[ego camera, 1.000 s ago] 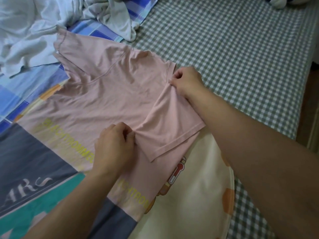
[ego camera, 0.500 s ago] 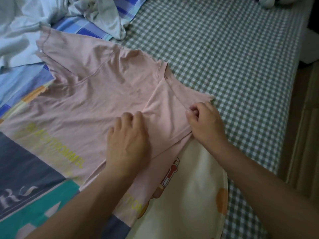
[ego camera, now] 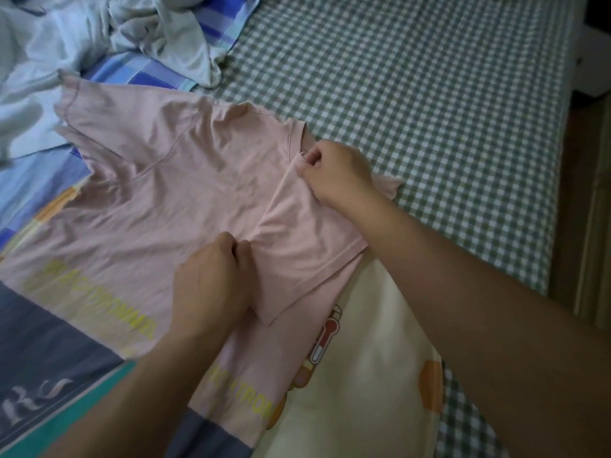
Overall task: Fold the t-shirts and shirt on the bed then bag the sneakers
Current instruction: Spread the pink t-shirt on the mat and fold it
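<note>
Pink t-shirt (ego camera: 172, 193) spread flat mid-bed toward the left edge, its near sleeve turned inward: the right hand (ego camera: 334, 171) pinches the shoulder seam and the left hand (ego camera: 211, 279) pinches the underarm, fingers closed on cloth to fix the fold line.

There is one soft pink cotton t-shirt (ego camera: 165, 200), one pile of crumpled white clothes (ego camera: 82, 44), one cream pillow with orange spots (ego camera: 370, 375), and two bare hands.

pink t-shirt (ego camera: 172, 193) hem cut off at left edge, yellow print blurred, left hand (ego camera: 211, 282) fingertips tucked under fabric
</note>
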Motion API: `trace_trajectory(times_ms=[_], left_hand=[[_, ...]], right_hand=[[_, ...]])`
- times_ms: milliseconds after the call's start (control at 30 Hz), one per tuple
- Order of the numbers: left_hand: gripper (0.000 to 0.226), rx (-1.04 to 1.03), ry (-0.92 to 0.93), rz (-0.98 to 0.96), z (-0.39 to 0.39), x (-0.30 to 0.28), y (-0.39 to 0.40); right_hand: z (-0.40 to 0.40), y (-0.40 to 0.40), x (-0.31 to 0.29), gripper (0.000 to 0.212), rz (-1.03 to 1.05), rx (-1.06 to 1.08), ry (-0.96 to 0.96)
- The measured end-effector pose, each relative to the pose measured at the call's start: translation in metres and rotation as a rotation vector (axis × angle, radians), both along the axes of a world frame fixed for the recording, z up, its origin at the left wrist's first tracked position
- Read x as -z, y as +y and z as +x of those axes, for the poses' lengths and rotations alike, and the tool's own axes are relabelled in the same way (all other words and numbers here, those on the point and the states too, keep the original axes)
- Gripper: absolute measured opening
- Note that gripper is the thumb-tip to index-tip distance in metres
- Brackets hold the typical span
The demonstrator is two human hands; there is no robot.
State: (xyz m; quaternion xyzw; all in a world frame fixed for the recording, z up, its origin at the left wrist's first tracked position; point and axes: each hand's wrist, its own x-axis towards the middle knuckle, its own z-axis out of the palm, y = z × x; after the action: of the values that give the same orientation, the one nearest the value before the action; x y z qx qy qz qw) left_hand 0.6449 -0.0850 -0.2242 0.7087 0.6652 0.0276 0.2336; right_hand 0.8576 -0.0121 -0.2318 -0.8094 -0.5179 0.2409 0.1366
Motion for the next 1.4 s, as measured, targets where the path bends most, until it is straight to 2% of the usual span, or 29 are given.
trace_trajectory(times_ms=[100, 267, 333, 400, 467, 500, 567, 633, 700, 800, 967, 1067, 1167, 1200, 1267, 1400], left_hand=[[0.032, 0.058, 0.073, 0.057, -0.008, 0.005, -0.004], [0.020, 0.070, 0.176, 0.136, -0.011, 0.011, -0.001], [0.017, 0.126, 0.201, 0.241, -0.007, 0.008, -0.002], [0.026, 0.331, 0.124, 0.334, 0.002, 0.007, -0.007], [0.040, 0.571, 0.056, 0.367, 0.011, 0.014, -0.010], [0.049, 0.635, 0.054, 0.340, 0.014, 0.019, -0.010], [0.065, 0.665, 0.105, 0.230, 0.014, 0.030, -0.009], [0.072, 0.662, 0.166, 0.164, 0.011, 0.039, -0.009], [0.073, 0.656, 0.189, 0.129, 0.010, 0.044, -0.010], [0.075, 0.650, 0.212, 0.087, 0.013, 0.043, -0.011], [0.074, 0.644, 0.171, 0.067, 0.011, 0.041, -0.009], [0.075, 0.643, 0.138, 0.073, 0.010, 0.044, -0.007], [0.075, 0.636, 0.126, 0.072, 0.009, 0.047, -0.007], [0.075, 0.640, 0.117, 0.073, 0.009, 0.048, -0.007], [0.075, 0.652, 0.091, 0.075, 0.008, 0.048, -0.006], [0.075, 0.658, 0.074, 0.088, 0.006, 0.050, -0.006]], right_hand=[[-0.003, 0.029, 0.006, 0.016, -0.109, 0.016, 0.007], [-0.005, 0.040, 0.012, 0.016, -0.018, 0.016, 0.096], [-0.006, 0.027, 0.010, 0.013, 0.104, 0.045, 0.082], [-0.010, -0.001, 0.007, 0.014, 0.389, 0.018, -0.060], [-0.020, -0.039, 0.006, 0.024, 0.617, -0.159, -0.185], [-0.023, -0.056, 0.011, 0.033, 0.589, -0.294, -0.210], [-0.016, -0.077, 0.029, 0.056, 0.275, -0.479, -0.248], [0.002, -0.077, 0.045, 0.070, -0.002, -0.485, -0.317], [0.015, -0.071, 0.052, 0.073, -0.088, -0.459, -0.371], [0.019, -0.067, 0.052, 0.074, -0.094, -0.460, -0.369], [0.071, -0.059, 0.051, 0.066, -0.184, -0.303, -0.409], [0.089, -0.054, 0.042, 0.060, -0.153, -0.067, -0.435], [0.082, -0.051, 0.029, 0.033, 0.054, 0.320, -0.061], [0.081, -0.051, 0.024, 0.022, 0.082, 0.353, 0.041], [0.084, -0.057, 0.017, 0.011, 0.022, 0.293, 0.105], [0.098, -0.057, 0.009, 0.015, -0.134, 0.238, 0.104]])
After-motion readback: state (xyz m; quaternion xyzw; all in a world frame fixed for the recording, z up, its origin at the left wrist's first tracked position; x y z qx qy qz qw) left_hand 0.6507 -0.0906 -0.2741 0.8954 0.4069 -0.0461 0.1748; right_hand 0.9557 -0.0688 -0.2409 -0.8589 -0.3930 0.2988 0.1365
